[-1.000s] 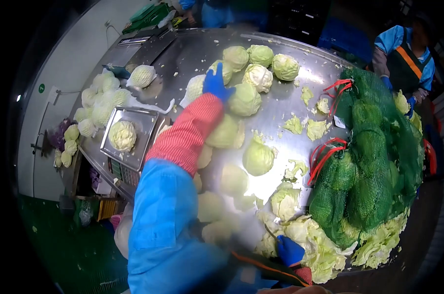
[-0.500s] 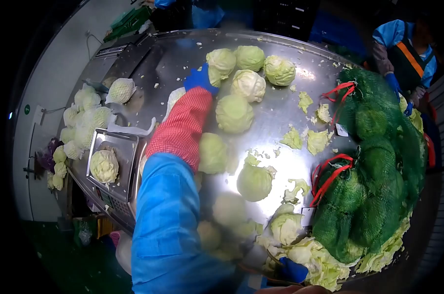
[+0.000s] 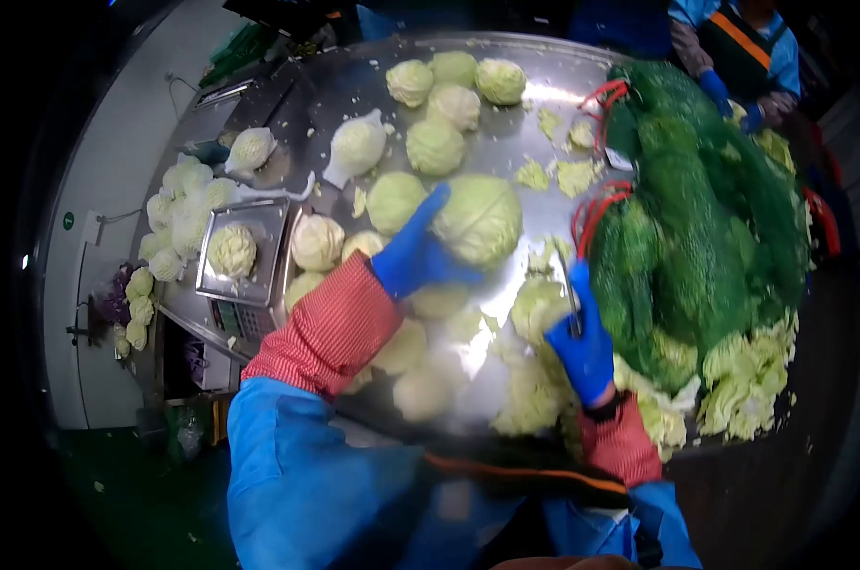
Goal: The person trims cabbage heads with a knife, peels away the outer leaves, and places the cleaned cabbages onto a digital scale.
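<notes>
My left hand (image 3: 418, 249), in a blue glove, is against the left and lower side of a large green cabbage (image 3: 480, 220) above the middle of the steel table, thumb up and fingers under it. To the right, my right hand (image 3: 583, 337), also gloved in blue, is closed around a knife (image 3: 570, 293) whose blade points up and away. Several cabbages (image 3: 435, 145) stand behind the held one, and others lie near my left forearm. Trimmed leaves (image 3: 575, 177) are scattered beyond my right hand.
Green net sacks (image 3: 696, 247) with red ties fill the right side, with loose leaves (image 3: 748, 385) below. At left, a scale tray (image 3: 205, 285) bears a cabbage, beside foam-netted cabbages (image 3: 185, 204). A co-worker (image 3: 743, 47) stands at the upper right.
My left hand has come back from the far cabbages and now supports a large cabbage. My right hand has risen from the bottom edge with the knife. The view has shifted.
</notes>
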